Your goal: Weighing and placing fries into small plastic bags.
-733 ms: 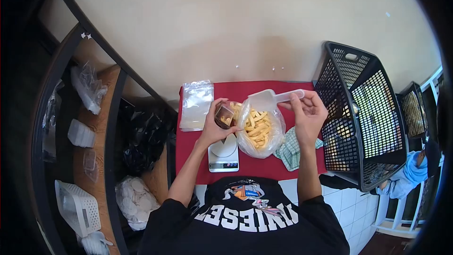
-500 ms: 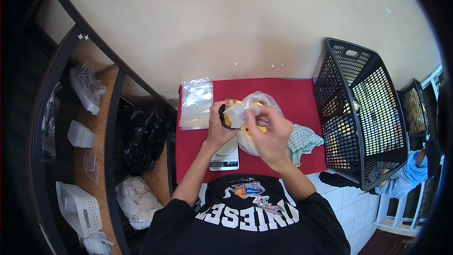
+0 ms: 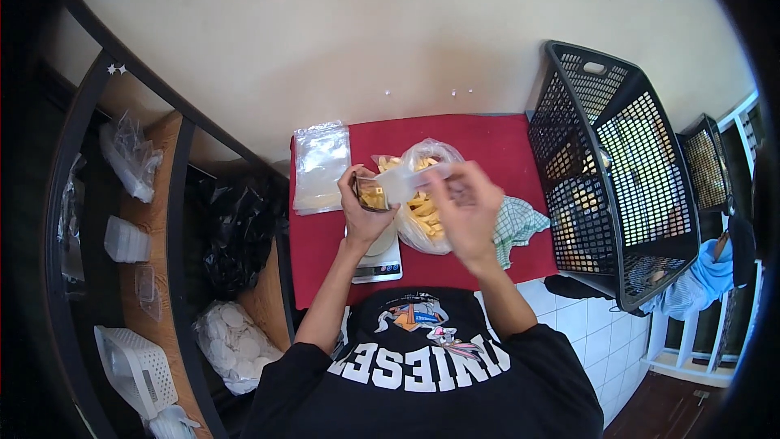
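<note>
Scoop of translucent white plastic (image 3: pixel 400 184) has shifted left, off the clear plastic bag of yellow strips (image 3: pixel 419 239), to the small clear, dark-sided pouch (image 3: pixel 373 195). Right hand (image 3: pixel 471 205) pinches handle, blurred; left hand (image 3: pixel 363 218) curls round pouch, above red worktop (image 3: pixel 505 154).

The scoop (image 3: pixel 398 184) I hold looks like smooth, cloudy plastic, and the pouch (image 3: pixel 374 197) in my other grip has a shiny, see-through plastic face. Beneath, my tabletop wears a matt red cloth (image 3: pixel 504 142). At its far left, the flat bags (image 3: pixel 322 167) are slick, glossy clear plastic; near the middle, the bulging bag (image 3: pixel 432 149) is thin, crinkled, translucent film. My scale (image 3: pixel 388 270) has a smooth finish. To the right lie a soft, rumpled checked towel (image 3: pixel 518 223) and a hard black plastic lattice crate (image 3: pixel 559 110). On my left, the shelf board (image 3: pixel 165 215) shows wood grain.
</note>
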`<state>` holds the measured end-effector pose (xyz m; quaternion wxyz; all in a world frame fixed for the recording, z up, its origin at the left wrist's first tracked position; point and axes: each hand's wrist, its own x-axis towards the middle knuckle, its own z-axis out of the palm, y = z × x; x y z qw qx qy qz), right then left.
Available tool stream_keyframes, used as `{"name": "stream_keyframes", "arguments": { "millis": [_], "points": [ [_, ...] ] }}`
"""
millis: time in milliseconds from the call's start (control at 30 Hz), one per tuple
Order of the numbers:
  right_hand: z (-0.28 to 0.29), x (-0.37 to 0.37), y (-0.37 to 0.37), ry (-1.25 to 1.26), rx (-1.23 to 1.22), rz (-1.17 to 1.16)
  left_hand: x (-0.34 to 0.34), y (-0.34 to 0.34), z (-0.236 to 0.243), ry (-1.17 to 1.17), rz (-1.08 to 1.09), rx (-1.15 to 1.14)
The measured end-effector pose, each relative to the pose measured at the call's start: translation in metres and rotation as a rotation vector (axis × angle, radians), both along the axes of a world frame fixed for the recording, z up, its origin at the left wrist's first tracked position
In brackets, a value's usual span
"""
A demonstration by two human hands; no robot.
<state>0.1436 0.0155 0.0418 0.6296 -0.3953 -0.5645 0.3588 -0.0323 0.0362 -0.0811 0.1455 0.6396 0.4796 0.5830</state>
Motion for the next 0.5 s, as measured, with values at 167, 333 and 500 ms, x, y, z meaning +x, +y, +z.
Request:
{"name": "stream_keyframes", "arguments": {
  "millis": [167,333,500],
  "points": [
    [-0.004,0.049,0.033,0.240,-0.109,-0.055,-0.013,0.008,-0.009,-0.122,0.060,0.019],
    [-0.079,0.074,0.070,0.128,-0.213,-0.088,-0.017,0.016,-0.020,-0.224,0.030,-0.070],
    [-0.116,0.072,0.084,0.018,-0.237,-0.153,-0.010,0.026,-0.034,-0.214,0.050,-0.112]
  ]
}}
